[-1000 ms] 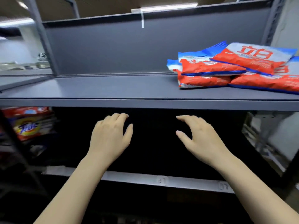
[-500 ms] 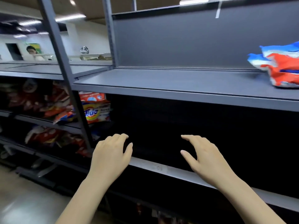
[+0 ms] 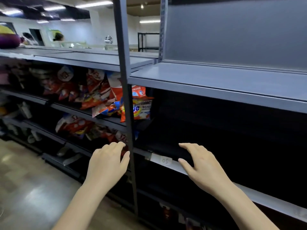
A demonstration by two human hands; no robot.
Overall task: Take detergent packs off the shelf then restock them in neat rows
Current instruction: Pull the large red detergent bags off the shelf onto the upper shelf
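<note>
Your left hand (image 3: 108, 161) and right hand (image 3: 201, 163) hover with fingers loosely spread, holding nothing, before the grey metal shelf (image 3: 216, 83). The orange detergent packs (image 3: 141, 107) lie at 11 o'clock, behind the dark upright post (image 3: 126, 97).

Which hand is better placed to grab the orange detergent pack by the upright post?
Left, probably. The left hand hangs empty on the post's left, below the orange detergent pack; the right hand is farther right.
</note>
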